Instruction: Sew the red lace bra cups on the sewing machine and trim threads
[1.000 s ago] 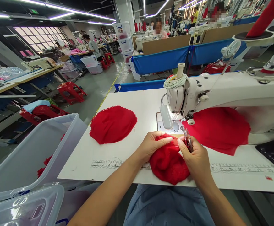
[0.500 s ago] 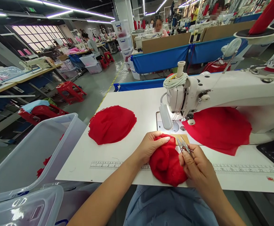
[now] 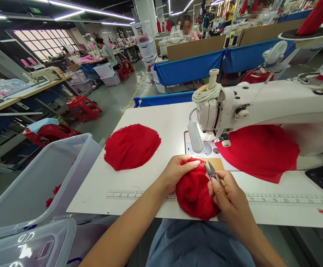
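My left hand (image 3: pixel 179 170) pinches the upper edge of a bunched piece of red fabric (image 3: pixel 197 196) at the table's front edge. In my right hand (image 3: pixel 228 191) is a pair of thread snips (image 3: pixel 213 171), its two blades apart and pointing up and left toward the fabric's top edge. Whether a blade touches the cloth I cannot tell. Just beyond the hands stands a white sewing machine (image 3: pixel 261 107), its needle area lit. A flat stack of red fabric (image 3: pixel 133 146) lies to the left, and another red fabric piece (image 3: pixel 261 154) lies under the machine arm.
A printed ruler scale (image 3: pixel 125 194) runs along the front of the white table (image 3: pixel 95 202). Clear plastic bins (image 3: pixel 75 159) stand at the left, one with red scraps inside. Beyond are red stools (image 3: pixel 83 109), blue cloth partitions (image 3: pixel 189 74) and people at other machines.
The snips have moved slightly left and up, closer to the fabric edge, and their blades are spread wider. My left hand and the bunched fabric have hardly moved.
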`<state>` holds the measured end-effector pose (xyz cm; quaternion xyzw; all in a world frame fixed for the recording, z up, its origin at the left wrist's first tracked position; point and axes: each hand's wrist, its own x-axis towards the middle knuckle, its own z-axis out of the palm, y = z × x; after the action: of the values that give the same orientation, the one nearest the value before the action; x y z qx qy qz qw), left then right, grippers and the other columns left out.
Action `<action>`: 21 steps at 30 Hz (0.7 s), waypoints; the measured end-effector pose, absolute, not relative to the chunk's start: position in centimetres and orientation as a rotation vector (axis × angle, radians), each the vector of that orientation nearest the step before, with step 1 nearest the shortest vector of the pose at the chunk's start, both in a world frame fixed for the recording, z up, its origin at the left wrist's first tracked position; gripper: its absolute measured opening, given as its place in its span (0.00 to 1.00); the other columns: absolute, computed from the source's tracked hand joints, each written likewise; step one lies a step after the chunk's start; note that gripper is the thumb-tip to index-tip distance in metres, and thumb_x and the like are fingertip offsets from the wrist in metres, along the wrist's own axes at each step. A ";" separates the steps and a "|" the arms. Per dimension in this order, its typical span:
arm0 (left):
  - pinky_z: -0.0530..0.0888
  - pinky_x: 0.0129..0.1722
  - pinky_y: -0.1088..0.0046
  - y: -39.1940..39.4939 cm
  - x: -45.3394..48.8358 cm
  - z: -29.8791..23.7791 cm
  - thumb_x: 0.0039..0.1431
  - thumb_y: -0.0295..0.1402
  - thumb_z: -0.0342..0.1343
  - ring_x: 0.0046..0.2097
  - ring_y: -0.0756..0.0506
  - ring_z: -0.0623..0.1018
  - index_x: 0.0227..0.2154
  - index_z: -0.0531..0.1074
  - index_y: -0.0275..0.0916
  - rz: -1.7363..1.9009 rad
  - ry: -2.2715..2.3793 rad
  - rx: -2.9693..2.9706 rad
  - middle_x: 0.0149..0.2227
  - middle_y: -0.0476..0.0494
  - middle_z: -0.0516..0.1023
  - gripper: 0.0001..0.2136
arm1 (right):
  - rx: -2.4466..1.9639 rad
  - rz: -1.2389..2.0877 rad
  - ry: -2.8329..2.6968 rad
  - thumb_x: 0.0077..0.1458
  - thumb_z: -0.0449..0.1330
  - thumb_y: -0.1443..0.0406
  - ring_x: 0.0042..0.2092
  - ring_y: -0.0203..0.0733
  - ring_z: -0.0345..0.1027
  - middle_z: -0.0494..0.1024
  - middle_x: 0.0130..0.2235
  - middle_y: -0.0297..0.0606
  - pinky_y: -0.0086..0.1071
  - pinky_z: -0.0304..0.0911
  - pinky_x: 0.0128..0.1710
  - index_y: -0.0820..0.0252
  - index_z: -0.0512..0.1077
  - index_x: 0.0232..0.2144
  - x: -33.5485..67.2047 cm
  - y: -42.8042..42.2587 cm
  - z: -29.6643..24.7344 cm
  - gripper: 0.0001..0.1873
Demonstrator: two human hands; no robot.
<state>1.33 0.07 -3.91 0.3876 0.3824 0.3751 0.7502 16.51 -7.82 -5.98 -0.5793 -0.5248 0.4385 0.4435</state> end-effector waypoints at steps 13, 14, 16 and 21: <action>0.70 0.31 0.79 0.2 1.3 -3.8 0.42 0.35 0.71 0.28 0.53 0.73 0.26 0.77 0.31 0.831 0.831 0.805 0.26 0.46 0.77 0.13 | -1.403 1.078 -1.255 0.61 0.52 0.50 0.22 0.35 0.59 0.69 0.24 0.30 0.28 0.51 0.18 0.55 0.63 0.37 16.4 -7.8 -6.4 0.16; 0.70 0.31 0.79 0.2 1.2 -3.8 0.42 0.35 0.71 0.28 0.53 0.73 0.27 0.77 0.31 0.829 0.828 0.807 0.26 0.46 0.77 0.13 | -1.401 1.082 -1.253 0.61 0.51 0.50 0.22 0.35 0.59 0.69 0.24 0.30 0.28 0.51 0.18 0.55 0.63 0.37 16.4 -7.8 -6.5 0.16; 0.70 0.31 0.79 0.2 1.2 -3.8 0.43 0.36 0.71 0.28 0.53 0.73 0.27 0.77 0.30 0.823 0.825 0.810 0.26 0.46 0.77 0.13 | -1.398 1.082 -1.250 0.62 0.51 0.50 0.21 0.34 0.58 0.69 0.24 0.30 0.27 0.51 0.18 0.56 0.64 0.37 16.4 -7.8 -6.5 0.16; 0.70 0.31 0.79 0.1 1.3 -3.8 0.42 0.35 0.71 0.28 0.53 0.74 0.26 0.77 0.30 0.817 0.812 0.804 0.26 0.46 0.77 0.13 | -1.407 1.066 -1.239 0.61 0.52 0.50 0.21 0.34 0.59 0.71 0.25 0.31 0.27 0.52 0.18 0.56 0.65 0.37 16.3 -7.8 -6.3 0.16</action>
<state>1.26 0.10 -3.77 0.3698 0.3736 0.3758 0.7632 16.30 -7.81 -6.30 -0.5749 -0.5063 0.4357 0.4726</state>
